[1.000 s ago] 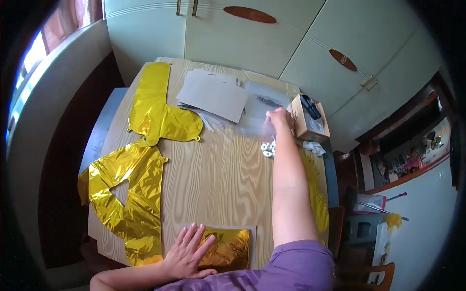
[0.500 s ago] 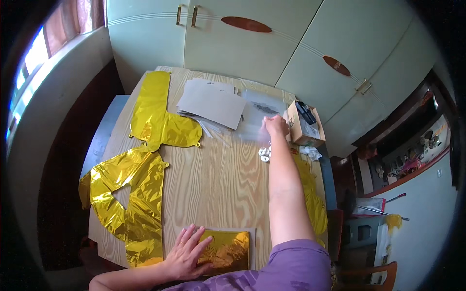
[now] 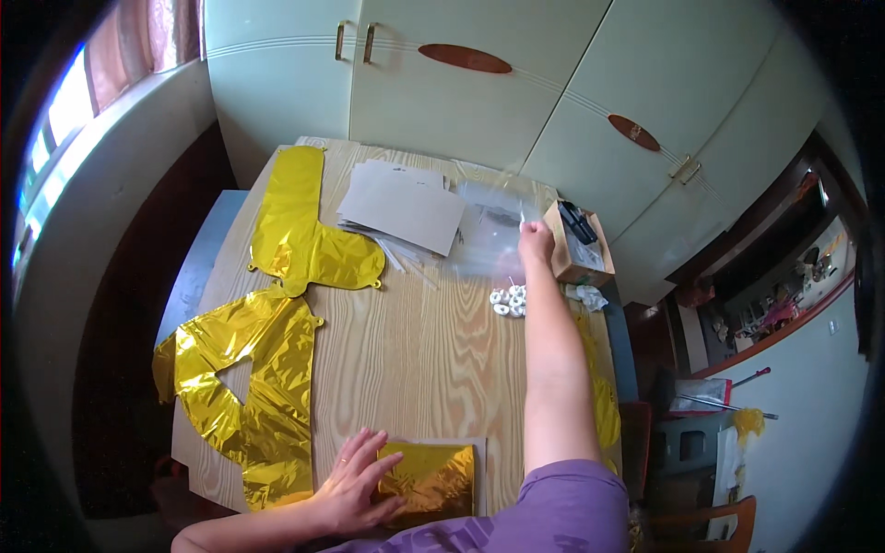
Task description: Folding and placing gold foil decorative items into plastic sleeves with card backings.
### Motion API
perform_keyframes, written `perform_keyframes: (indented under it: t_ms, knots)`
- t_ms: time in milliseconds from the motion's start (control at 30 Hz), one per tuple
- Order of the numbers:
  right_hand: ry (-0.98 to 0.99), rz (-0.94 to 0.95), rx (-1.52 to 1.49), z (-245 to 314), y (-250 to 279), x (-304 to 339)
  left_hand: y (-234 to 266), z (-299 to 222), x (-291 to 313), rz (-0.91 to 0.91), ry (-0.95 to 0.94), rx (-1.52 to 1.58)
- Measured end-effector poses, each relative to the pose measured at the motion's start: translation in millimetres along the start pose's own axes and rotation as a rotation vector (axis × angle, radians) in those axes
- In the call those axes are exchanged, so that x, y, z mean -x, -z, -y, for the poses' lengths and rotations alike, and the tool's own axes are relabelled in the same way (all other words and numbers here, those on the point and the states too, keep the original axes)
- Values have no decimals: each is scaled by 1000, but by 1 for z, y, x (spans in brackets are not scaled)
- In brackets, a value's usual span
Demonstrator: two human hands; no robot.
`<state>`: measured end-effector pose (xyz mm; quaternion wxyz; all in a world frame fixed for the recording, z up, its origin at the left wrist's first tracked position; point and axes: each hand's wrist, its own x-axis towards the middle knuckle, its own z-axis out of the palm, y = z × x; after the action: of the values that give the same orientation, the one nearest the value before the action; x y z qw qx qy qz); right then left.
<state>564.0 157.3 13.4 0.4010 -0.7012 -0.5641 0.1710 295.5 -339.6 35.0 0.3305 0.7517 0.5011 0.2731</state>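
My left hand (image 3: 358,484) lies with fingers spread on the left side of a folded gold foil balloon (image 3: 433,484), which rests on a grey card (image 3: 480,461) at the near edge of the table. My right arm stretches to the far right. There my right hand (image 3: 536,244) is closed on the edge of a clear plastic bag (image 3: 479,249), part of which looks lifted. Just nearer than that hand sit several small white rolls (image 3: 502,310). To the left of the bag is a stack of grey cards (image 3: 403,207).
Flat gold foil balloons (image 3: 295,235) cover the table's left side; more yellow foil (image 3: 604,405) lies beyond my right arm. A cardboard box (image 3: 581,275) with black items stands at the right edge, beside crumpled white plastic (image 3: 588,296). Thin white strips (image 3: 395,257) lie by the cards.
My right hand has moved slightly right, and the clear bag's edge has come up with it. My left hand stays on the folded foil. The view has shifted slightly.
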Motion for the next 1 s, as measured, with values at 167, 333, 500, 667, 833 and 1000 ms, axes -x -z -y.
perform_keyframes:
  t_ms: [167, 333, 500, 667, 833, 1000]
  knots:
    - [325, 64, -398, 45, 37, 35, 32, -2, -29, -91, -64, 26]
    - [228, 340, -793, 88, 74, 173, 38, -2, -114, -364, 133, 564]
    - [-32, 605, -986, 95, 89, 286, 22, -11, -145, -447, -21, 812]
    - [134, 537, -853, 73, 92, 322, 9, -9, -124, -559, -34, 996]
    - [237, 526, -714, 75, 100, 336, 13, -20, -101, -533, 59, 1081]
    - [362, 584, -678, 99, 124, 366, 24, -19, -90, -679, 44, 527]
